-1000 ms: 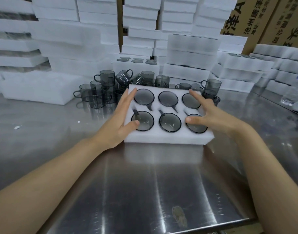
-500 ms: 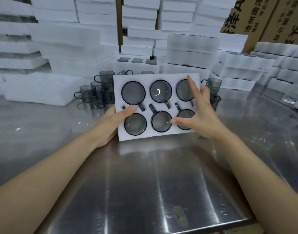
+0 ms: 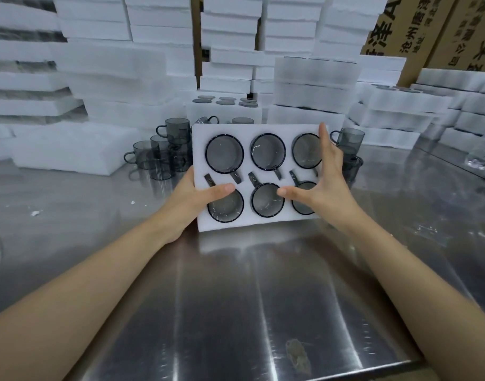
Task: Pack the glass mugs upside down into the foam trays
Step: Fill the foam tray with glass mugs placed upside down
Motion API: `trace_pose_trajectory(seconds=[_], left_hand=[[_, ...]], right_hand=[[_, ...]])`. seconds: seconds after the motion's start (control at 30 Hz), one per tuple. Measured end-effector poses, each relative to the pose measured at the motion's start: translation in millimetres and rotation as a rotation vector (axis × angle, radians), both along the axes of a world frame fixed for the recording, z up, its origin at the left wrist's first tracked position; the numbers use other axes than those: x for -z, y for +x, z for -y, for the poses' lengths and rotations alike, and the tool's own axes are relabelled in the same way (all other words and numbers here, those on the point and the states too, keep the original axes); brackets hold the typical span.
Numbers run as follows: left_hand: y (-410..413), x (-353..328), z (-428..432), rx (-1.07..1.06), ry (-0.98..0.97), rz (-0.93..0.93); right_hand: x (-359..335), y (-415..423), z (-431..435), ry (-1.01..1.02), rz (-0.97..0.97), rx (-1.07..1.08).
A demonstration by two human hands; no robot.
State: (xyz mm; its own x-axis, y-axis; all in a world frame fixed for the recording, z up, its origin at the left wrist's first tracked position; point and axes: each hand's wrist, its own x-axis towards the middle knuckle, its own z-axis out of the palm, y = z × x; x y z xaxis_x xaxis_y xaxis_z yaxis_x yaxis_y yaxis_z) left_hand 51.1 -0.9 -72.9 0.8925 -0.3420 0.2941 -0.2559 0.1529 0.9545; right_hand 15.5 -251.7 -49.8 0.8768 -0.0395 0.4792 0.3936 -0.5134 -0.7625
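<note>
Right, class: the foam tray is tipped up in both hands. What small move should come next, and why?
Probably lift the foam tray off the steel table toward the stacks behind. All six pockets hold upside-down glass mugs, and the left hand and right hand grip its sides, so this tray looks finished.

Fingers of the left hand point(image 3: 190, 200) are hidden behind the foam tray point(image 3: 246, 130); so, partly, are loose mugs point(image 3: 178, 130).
</note>
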Motion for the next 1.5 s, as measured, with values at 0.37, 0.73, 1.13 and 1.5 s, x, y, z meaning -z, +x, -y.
trace_pose_trajectory(seconds=[0.37, 0.73, 1.13, 1.5], left_hand=[[2, -6, -7, -0.053, -0.297, -0.271], [-2, -13, -6, 0.111, -0.343, -0.292], [27, -6, 8, -0.36, -0.166, -0.167], [29, 16, 13, -0.306, 0.132, 0.226]], right_hand=[[-6, 6, 6, 0.378, -0.274, -0.272], [-6, 3, 9, 0.557, -0.277, -0.291], [-73, 53, -26, 0.898, -0.222, -0.202], [-132, 197, -70, 0.89, -0.39, -0.007]])
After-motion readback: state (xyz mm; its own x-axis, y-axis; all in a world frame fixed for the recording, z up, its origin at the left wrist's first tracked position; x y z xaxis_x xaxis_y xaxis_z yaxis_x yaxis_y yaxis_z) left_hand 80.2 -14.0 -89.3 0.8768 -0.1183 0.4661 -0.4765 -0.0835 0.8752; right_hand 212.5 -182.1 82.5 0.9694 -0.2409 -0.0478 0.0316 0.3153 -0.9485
